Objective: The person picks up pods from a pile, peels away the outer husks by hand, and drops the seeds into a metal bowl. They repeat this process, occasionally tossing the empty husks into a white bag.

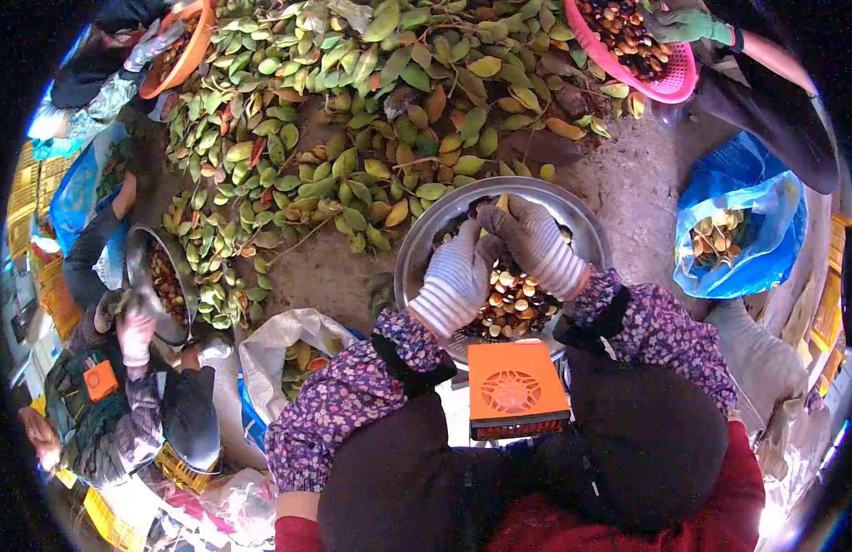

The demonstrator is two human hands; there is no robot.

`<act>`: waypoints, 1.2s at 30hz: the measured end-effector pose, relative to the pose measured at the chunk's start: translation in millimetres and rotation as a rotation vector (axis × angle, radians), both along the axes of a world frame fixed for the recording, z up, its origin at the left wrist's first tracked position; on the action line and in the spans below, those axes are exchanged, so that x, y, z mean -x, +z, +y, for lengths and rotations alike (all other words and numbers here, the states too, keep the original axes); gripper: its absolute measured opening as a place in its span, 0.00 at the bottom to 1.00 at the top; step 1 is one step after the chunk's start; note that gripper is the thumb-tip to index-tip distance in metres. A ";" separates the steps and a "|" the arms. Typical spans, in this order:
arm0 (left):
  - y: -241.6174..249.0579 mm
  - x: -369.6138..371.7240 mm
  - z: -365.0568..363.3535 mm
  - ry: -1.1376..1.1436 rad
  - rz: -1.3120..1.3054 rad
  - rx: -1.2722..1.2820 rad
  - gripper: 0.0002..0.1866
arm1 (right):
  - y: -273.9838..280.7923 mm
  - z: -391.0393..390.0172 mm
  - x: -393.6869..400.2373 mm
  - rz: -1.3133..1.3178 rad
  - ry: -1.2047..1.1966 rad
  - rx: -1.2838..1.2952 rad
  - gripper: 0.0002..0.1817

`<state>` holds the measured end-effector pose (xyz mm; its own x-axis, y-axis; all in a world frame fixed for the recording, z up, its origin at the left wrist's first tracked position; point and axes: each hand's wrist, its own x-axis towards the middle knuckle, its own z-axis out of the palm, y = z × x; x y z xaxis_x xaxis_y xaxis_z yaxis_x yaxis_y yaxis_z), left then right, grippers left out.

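Observation:
My left hand point(458, 276) and my right hand point(532, 239), both in striped, soiled work gloves, meet fingertip to fingertip above a round metal basin point(409, 248). Fingers of both are bent closed around a pod point(502, 201), of which only a small yellow-green part shows; the rest is hidden by the gloves. Below them in the basin lie many seeds point(518, 308), dark brown with cream-coloured ends. The basin sits at my knees.
A wide heap of green pods point(352, 175) covers the floor ahead. To the right stands a blue bag point(785, 221) of husks, to the left a white sack point(265, 340). Co-workers sit around with an orange basket point(198, 51), a pink basket point(670, 89) and another basin point(141, 276).

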<state>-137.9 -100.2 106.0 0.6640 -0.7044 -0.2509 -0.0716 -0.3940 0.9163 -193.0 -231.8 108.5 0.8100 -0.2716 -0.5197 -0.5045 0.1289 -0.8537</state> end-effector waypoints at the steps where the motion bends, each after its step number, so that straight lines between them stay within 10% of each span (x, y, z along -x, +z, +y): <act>1: 1.1 -1.1 2.0 -0.030 0.002 -0.077 0.15 | 4.7 2.1 -1.7 0.018 -0.050 -0.013 0.11; 18: 1.4 4.2 -4.5 0.230 0.287 0.230 0.19 | -36.2 4.9 7.8 -0.425 -0.158 0.378 0.15; 21: 13.3 -2.0 -3.9 0.087 0.003 0.027 0.17 | 8.4 0.3 2.5 -0.237 -0.325 -0.518 0.13; 24: 12.0 2.3 -3.0 0.047 -0.283 -0.041 0.15 | -15.2 2.8 -0.2 -0.199 -0.064 0.036 0.10; 36: -23.1 17.5 4.8 0.097 0.237 0.186 0.14 | -15.1 6.8 11.7 -0.395 -0.100 0.130 0.09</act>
